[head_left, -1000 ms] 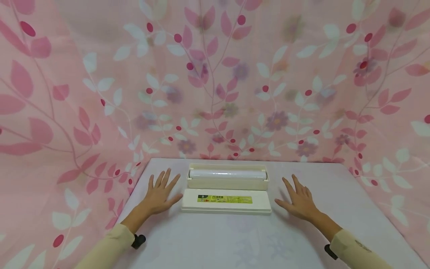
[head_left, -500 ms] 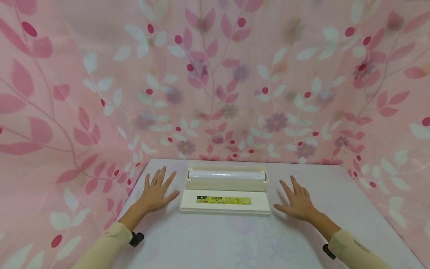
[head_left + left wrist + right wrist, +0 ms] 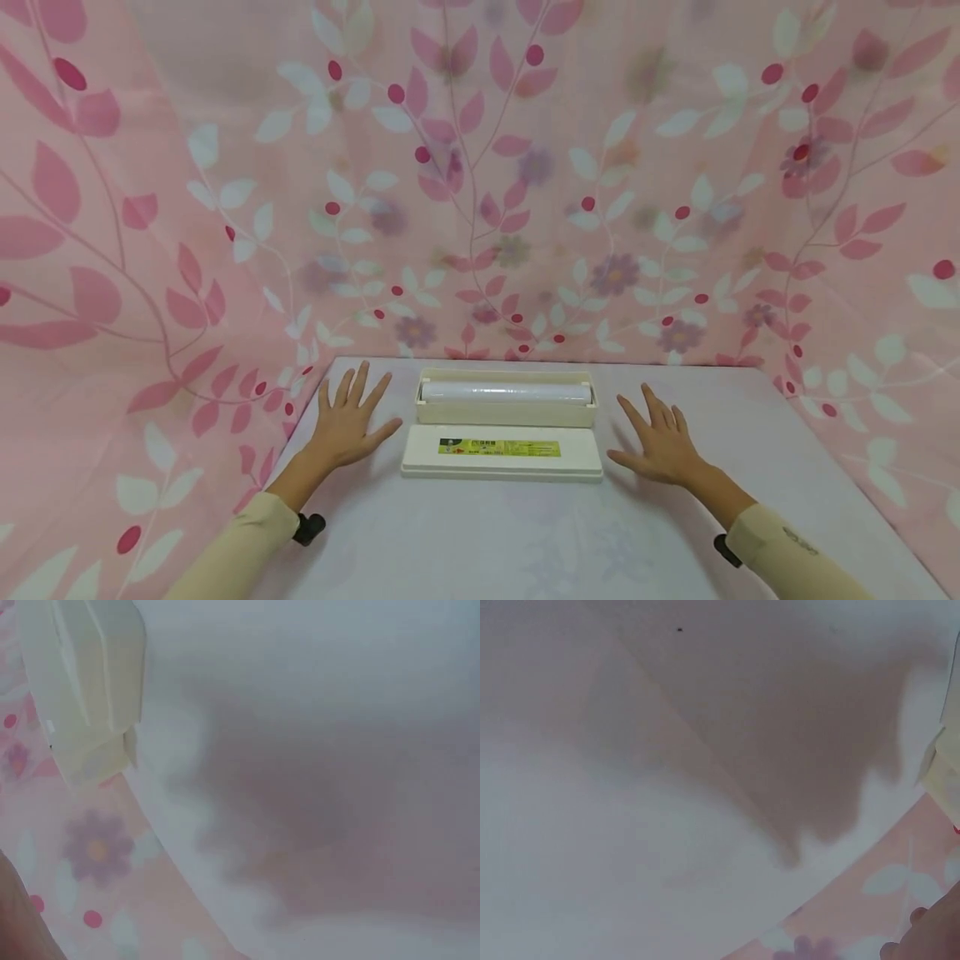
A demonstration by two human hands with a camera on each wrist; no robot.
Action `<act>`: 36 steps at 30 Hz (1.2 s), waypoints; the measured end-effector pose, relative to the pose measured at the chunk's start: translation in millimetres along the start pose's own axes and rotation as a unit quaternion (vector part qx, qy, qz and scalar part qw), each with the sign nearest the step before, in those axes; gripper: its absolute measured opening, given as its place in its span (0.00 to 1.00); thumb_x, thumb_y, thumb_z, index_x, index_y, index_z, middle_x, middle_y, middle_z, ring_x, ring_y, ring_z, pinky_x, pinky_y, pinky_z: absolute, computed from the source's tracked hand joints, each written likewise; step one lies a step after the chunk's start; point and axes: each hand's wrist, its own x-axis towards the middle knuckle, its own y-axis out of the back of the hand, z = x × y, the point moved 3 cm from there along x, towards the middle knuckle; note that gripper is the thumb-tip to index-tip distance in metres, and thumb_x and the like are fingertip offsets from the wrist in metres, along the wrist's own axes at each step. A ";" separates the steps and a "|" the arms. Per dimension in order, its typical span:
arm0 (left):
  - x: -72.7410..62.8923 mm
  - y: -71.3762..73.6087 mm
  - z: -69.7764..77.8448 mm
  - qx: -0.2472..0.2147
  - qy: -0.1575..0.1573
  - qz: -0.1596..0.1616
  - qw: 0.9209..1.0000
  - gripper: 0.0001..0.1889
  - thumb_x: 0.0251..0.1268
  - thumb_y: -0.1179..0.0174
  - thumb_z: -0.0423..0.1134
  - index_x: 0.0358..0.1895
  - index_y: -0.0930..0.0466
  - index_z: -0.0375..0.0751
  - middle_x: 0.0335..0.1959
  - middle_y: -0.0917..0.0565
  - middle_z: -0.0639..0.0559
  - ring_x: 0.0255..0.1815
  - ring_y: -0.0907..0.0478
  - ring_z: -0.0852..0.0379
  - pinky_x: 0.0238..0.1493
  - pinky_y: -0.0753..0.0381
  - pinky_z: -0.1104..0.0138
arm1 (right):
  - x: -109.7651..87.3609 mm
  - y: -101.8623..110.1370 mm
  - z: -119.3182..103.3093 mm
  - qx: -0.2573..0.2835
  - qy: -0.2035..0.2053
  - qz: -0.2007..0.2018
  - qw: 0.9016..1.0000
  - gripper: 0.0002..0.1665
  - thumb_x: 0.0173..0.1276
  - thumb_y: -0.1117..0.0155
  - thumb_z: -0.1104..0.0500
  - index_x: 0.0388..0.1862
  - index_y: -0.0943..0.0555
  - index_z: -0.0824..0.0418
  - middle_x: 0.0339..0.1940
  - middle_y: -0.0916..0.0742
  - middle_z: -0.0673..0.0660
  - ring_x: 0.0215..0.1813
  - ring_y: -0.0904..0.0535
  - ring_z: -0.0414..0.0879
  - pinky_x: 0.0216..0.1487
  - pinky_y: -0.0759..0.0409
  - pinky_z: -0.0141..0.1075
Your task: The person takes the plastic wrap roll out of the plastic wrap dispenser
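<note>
A cream, long box [image 3: 504,414] stands toward the back of the table, with a shiny roll of cling film [image 3: 506,392] lying inside it. Just in front lies the box's flat white lid [image 3: 501,467], which carries a yellow-green label [image 3: 499,447]. To the left of both, my left hand [image 3: 343,429] hovers with its fingers spread, holding nothing. My right hand [image 3: 662,446] is on the other side, fingers spread too and apart from the lid. In the left wrist view the box and lid [image 3: 90,667] show at the upper left, and the hand casts a shadow on the cloth.
A pale cloth covers the table [image 3: 525,542]. A pink curtain [image 3: 480,167] with leaves and flowers surrounds it at the back and both sides. Each wrist wears a small black device, one at the left cuff [image 3: 273,515] and one at the right cuff [image 3: 753,533].
Both hands have drifted slightly to the left in the head view, still spread. The head view itself has tilted a little. The box, roll and lid stay in place on the table.
</note>
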 end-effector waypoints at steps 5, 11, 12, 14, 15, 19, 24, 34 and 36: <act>2.0 -0.6 -1.3 -0.008 0.017 -0.008 1.000 0.43 0.65 0.53 0.71 0.80 0.53 0.60 0.82 0.57 0.41 0.80 0.61 0.36 0.71 0.72 0.32 | 2.7 1.3 0.3 -0.007 0.000 -0.004 1.000 0.55 0.58 0.36 0.30 0.77 0.40 0.56 0.78 0.47 0.74 0.75 0.47 0.71 0.69 0.55 0.73; 5.1 -3.6 -0.9 -0.011 0.004 -0.014 1.000 0.43 0.65 0.53 0.72 0.80 0.51 0.60 0.82 0.58 0.41 0.80 0.60 0.36 0.71 0.71 0.32 | 6.0 3.2 -2.3 -0.003 0.002 0.010 1.000 0.54 0.56 0.34 0.31 0.76 0.38 0.56 0.78 0.44 0.73 0.74 0.46 0.70 0.69 0.53 0.72; 5.6 -3.8 -0.8 -0.008 0.000 -0.016 1.000 0.43 0.65 0.53 0.72 0.79 0.51 0.60 0.82 0.58 0.41 0.80 0.60 0.36 0.71 0.71 0.32 | 6.7 3.5 -3.5 0.001 0.004 0.010 1.000 0.55 0.56 0.33 0.31 0.75 0.38 0.56 0.77 0.44 0.73 0.74 0.47 0.70 0.69 0.54 0.73; 6.4 -4.8 -1.1 0.003 -0.010 -0.014 1.000 0.43 0.65 0.53 0.72 0.79 0.50 0.60 0.82 0.57 0.41 0.80 0.58 0.36 0.71 0.69 0.32 | 8.3 3.3 -5.3 0.006 0.005 0.006 1.000 0.55 0.56 0.33 0.31 0.75 0.38 0.56 0.78 0.45 0.73 0.75 0.48 0.70 0.69 0.55 0.73; 6.7 -5.1 -1.3 0.008 -0.012 -0.014 1.000 0.43 0.64 0.53 0.72 0.79 0.49 0.60 0.82 0.57 0.41 0.80 0.57 0.36 0.71 0.68 0.32 | 9.2 3.0 -5.7 0.004 0.006 0.003 1.000 0.55 0.56 0.33 0.31 0.76 0.38 0.56 0.78 0.45 0.73 0.75 0.48 0.70 0.69 0.55 0.73; 8.3 -6.9 -1.3 0.011 -0.014 -0.012 1.000 0.43 0.64 0.52 0.72 0.79 0.49 0.59 0.82 0.56 0.41 0.80 0.56 0.36 0.71 0.67 0.31 | 12.5 4.0 -5.3 0.000 0.013 0.008 1.000 0.55 0.56 0.33 0.32 0.76 0.39 0.56 0.78 0.46 0.73 0.75 0.49 0.70 0.69 0.56 0.73; 13.4 -8.0 -0.4 -0.002 -0.013 -0.024 1.000 0.43 0.65 0.53 0.72 0.80 0.51 0.60 0.82 0.59 0.43 0.80 0.59 0.36 0.71 0.72 0.32 | 17.8 8.2 -3.6 -0.006 0.022 0.030 0.999 0.54 0.56 0.33 0.32 0.75 0.37 0.57 0.77 0.44 0.73 0.74 0.47 0.71 0.68 0.54 0.73; 13.5 -4.3 -6.8 0.002 -0.005 -0.023 1.000 0.42 0.65 0.53 0.71 0.79 0.48 0.59 0.81 0.55 0.40 0.79 0.55 0.34 0.71 0.70 0.31 | 22.1 8.5 -4.3 0.009 -0.010 -0.003 1.000 0.51 0.62 0.39 0.30 0.76 0.39 0.55 0.79 0.47 0.70 0.77 0.51 0.71 0.71 0.59 0.71; 14.5 -5.5 -6.5 -0.004 -0.005 -0.029 1.000 0.40 0.68 0.55 0.70 0.79 0.48 0.59 0.81 0.56 0.40 0.79 0.57 0.34 0.71 0.72 0.31 | 22.1 9.4 -4.3 0.011 -0.012 -0.003 1.000 0.51 0.62 0.39 0.30 0.76 0.38 0.55 0.79 0.47 0.70 0.76 0.51 0.71 0.71 0.60 0.71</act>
